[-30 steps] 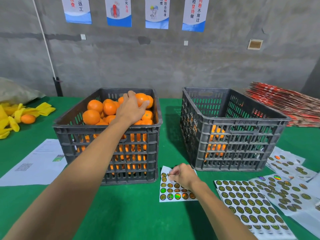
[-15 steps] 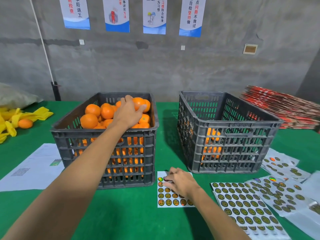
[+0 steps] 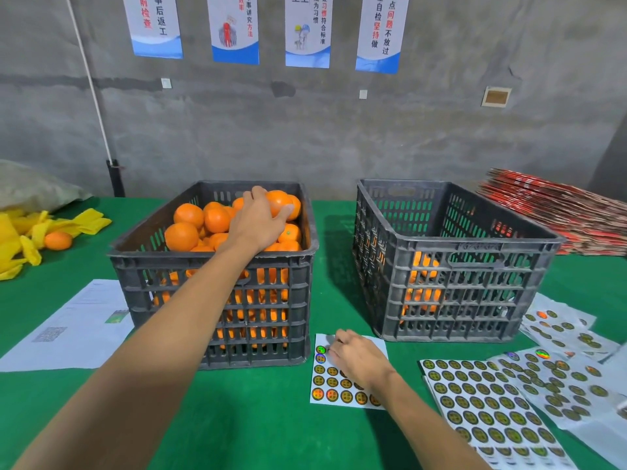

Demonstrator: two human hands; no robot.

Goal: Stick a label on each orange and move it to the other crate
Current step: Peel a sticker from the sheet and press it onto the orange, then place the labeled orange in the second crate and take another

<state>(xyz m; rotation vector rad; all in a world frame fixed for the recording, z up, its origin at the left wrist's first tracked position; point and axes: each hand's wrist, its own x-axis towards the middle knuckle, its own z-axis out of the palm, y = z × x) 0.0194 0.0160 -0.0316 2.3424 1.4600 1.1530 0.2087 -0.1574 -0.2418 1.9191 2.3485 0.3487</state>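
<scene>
Two dark plastic crates stand on the green table. The left crate (image 3: 210, 266) is heaped with oranges, and my left hand (image 3: 259, 220) grips one orange (image 3: 279, 200) at the top of the pile. The right crate (image 3: 475, 262) holds a few oranges at its bottom, seen through the slats. In front, between the crates, lies a small sheet of round labels (image 3: 334, 381). My right hand (image 3: 358, 357) rests on that sheet with its fingertips curled at a label near the top left corner.
More label sheets (image 3: 488, 408) spread over the table at the right front. A white paper (image 3: 74, 327) lies left of the full crate. Yellow wrappers and a loose orange (image 3: 58, 240) sit at the far left. Flattened red cartons (image 3: 559, 218) are stacked at the back right.
My left hand has stayed on the top orange in the left crate. My right hand has stayed on the small label sheet, fingertips working at a label. The camera has tilted slightly.
</scene>
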